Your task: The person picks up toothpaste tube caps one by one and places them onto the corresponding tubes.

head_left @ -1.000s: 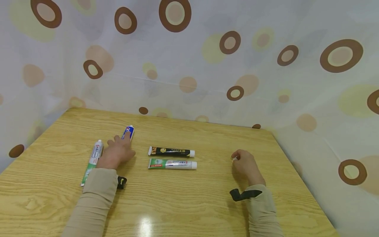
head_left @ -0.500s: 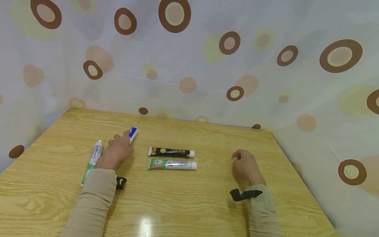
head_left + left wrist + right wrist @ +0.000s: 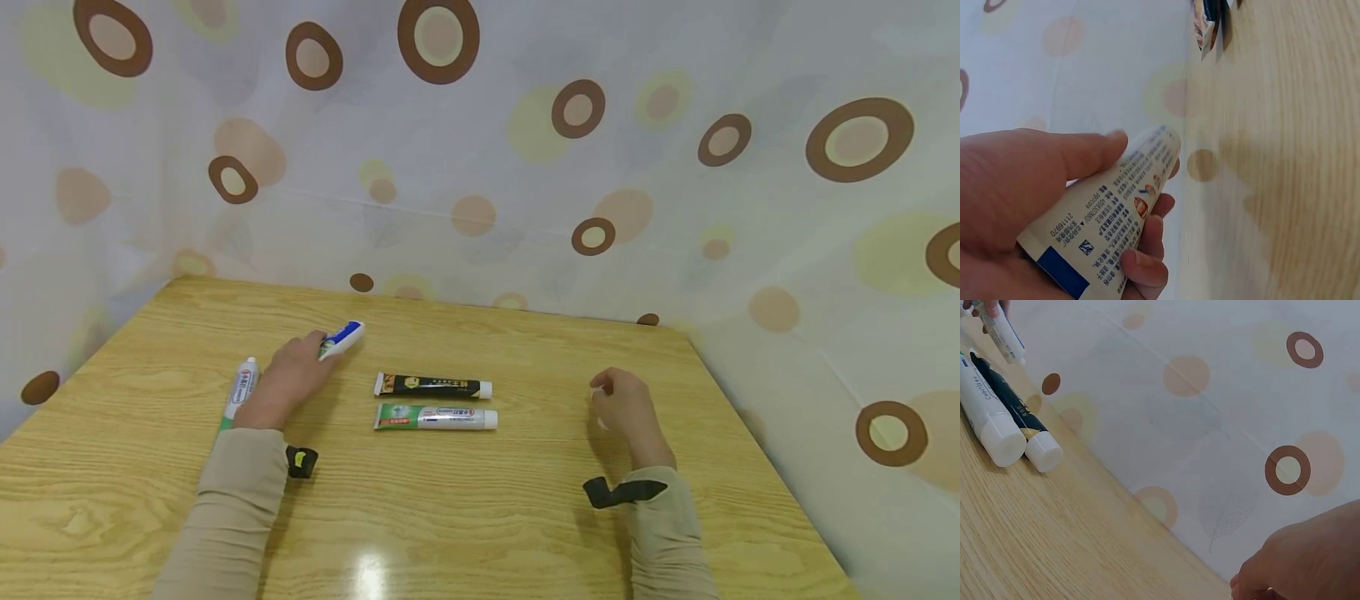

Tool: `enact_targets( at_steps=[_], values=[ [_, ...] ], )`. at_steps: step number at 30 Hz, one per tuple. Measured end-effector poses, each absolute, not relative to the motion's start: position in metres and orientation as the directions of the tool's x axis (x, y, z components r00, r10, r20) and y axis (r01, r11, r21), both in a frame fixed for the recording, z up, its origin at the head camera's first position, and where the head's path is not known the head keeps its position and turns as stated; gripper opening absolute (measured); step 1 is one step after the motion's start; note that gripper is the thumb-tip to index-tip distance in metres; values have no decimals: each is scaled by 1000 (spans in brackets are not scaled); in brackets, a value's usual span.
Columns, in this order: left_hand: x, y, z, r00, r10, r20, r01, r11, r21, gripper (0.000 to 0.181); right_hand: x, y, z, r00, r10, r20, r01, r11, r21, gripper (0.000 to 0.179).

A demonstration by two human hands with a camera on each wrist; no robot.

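Note:
In the head view my left hand (image 3: 296,371) grips a blue and white toothpaste tube (image 3: 345,337) above the table's back left part. The left wrist view shows the tube's printed back (image 3: 1107,219) between thumb and curled fingers. My right hand (image 3: 626,412) is at the right, fingers bent, with a small white thing (image 3: 597,390) showing at the fingertips; most of it is hidden. Between the hands lie a black toothpaste tube (image 3: 433,386) and, nearer, a green and silver toothpaste tube (image 3: 437,417), caps to the right. Another green and silver tube (image 3: 242,387) is partly behind my left forearm.
The wooden table (image 3: 450,517) meets a patterned curtain (image 3: 480,167) at its back and sides. Black straps (image 3: 622,493) are around both wrists, over beige sleeves (image 3: 667,533).
My left hand has taken hold of the blue and white tube and turned it, so its far end swings right. My right hand stays nearly in place, tilting slightly, with more white showing.

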State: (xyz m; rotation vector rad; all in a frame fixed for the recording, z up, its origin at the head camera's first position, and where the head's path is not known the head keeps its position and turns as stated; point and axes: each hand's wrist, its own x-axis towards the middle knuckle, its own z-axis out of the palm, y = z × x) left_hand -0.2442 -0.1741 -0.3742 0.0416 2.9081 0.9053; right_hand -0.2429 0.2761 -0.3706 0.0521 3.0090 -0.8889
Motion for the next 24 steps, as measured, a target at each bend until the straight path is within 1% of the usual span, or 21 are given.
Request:
enact_targets(
  at_steps=[5, 12, 24],
  values=[
    [-243, -174, -369, -997, 55, -48, 15, 801, 599, 60, -242, 274, -367, -999, 29, 24, 11, 828, -560, 32],
    [-237, -175, -357, -998, -22, 53, 17, 773, 634, 54, -241, 271, -362, -996, 20, 84, -35, 796, -604, 29],
    [-234, -172, -344, -982, -15, 186, 123, 699, 705, 50, -242, 266, -357, -996, 0, 94, -62, 759, -649, 28]
  ],
)
